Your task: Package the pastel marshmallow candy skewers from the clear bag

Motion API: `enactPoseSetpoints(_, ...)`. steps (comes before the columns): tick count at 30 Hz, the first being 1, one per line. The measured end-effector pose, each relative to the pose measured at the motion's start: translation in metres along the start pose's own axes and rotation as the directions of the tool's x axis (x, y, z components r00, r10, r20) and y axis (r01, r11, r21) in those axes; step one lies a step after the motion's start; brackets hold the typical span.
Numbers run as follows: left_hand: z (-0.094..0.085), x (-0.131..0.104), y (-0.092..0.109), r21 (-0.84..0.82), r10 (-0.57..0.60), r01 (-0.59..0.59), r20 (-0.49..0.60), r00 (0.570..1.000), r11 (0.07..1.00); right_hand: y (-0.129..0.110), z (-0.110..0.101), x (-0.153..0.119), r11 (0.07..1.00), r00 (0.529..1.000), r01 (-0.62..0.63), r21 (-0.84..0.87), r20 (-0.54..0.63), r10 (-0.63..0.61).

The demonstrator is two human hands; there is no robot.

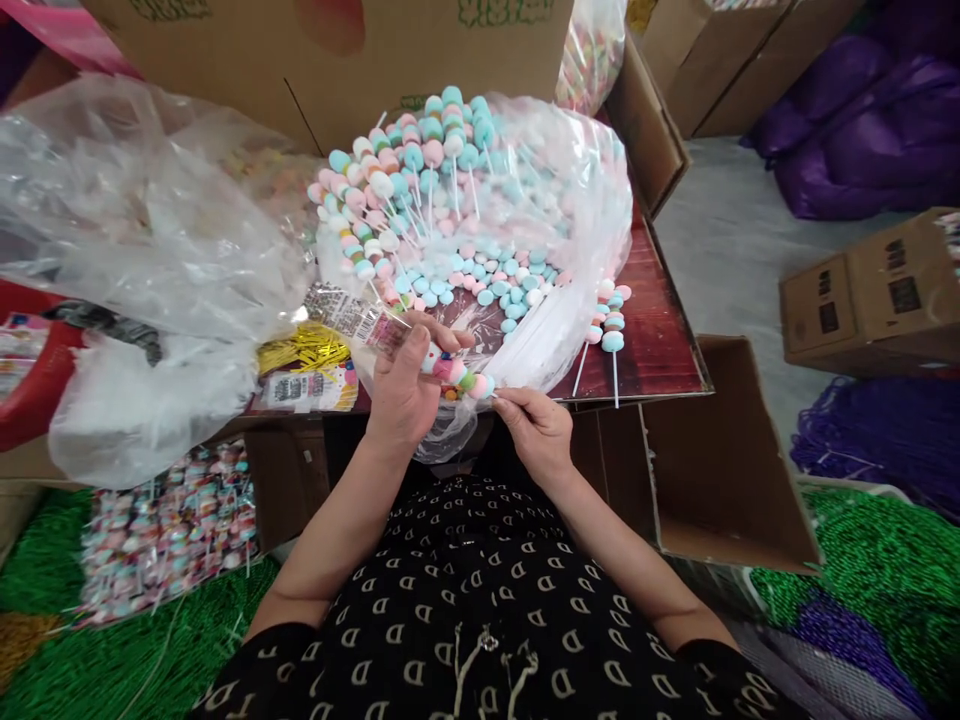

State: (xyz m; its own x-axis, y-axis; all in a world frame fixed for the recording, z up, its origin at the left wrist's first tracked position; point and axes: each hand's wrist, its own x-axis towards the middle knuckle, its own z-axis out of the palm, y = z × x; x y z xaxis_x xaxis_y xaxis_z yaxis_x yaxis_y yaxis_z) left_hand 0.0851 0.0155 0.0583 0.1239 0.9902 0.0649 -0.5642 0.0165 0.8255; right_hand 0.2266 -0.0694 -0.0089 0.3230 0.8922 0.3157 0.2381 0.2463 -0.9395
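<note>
My left hand (405, 395) is closed around a printed clear bag (371, 322), its thumb on top. A skewer of pastel marshmallow-like candies (474, 383) runs from the bag's mouth toward my right; how far it sits inside is hard to see. My right hand (538, 428) pinches the white stick at the skewer's near end. Just beyond both hands lie loose pink, white and blue candies (495, 280). Finished-looking candy skewers (431, 150) are heaped behind them on a clear plastic bag (592, 190). Two or so more skewers (613, 325) rest at the table's right edge.
Left of my hands are gold twist ties (307, 348) and flat printed bags (311, 388). A large cardboard box (247, 50) stands at the back. An open box (727, 460) sits below right. Wrapped skewers (176, 530) are piled low at left.
</note>
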Motion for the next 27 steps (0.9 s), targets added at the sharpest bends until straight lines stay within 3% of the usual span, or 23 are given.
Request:
enactPoseSetpoints(4, -0.002, -0.002, -0.002, 0.036, -0.017, 0.018, -0.017, 1.000, 0.999, 0.000, 0.000, -0.002, 0.999, 0.999, -0.020, -0.035, 0.032, 0.021)
enactPoseSetpoints(7, -0.002, -0.005, -0.005, 0.039, -0.032, 0.033, -0.026, 0.999, 0.999, -0.001, -0.001, -0.002, 0.994, 0.989, -0.107, -0.011, 0.104, 0.108)
enactPoseSetpoints(14, -0.005, -0.010, -0.005, 0.006, -0.107, 0.107, 0.016, 0.994, 0.994, -0.003, 0.000, -0.001, 0.899, 0.897, -0.400, 0.180, 0.281, 0.342)
enactPoseSetpoints(17, -0.012, -0.005, 0.003, -0.042, -0.128, 0.130, 0.038, 0.991, 0.991, -0.001, -0.001, -0.001, 0.892, 0.898, -0.410, 0.189, 0.257, 0.358)
enactPoseSetpoints(22, -0.025, 0.009, 0.010, -0.090, -0.011, 0.007, -0.041, 0.999, 0.996, 0.005, -0.003, -0.003, 0.887, 0.903, -0.411, 0.211, 0.233, 0.362)
enactPoseSetpoints(27, -0.023, 0.013, 0.006, -0.070, -0.012, 0.004, -0.110, 0.994, 0.998, 0.005, -0.003, -0.003, 0.895, 0.910, -0.385, 0.223, 0.252, 0.329)
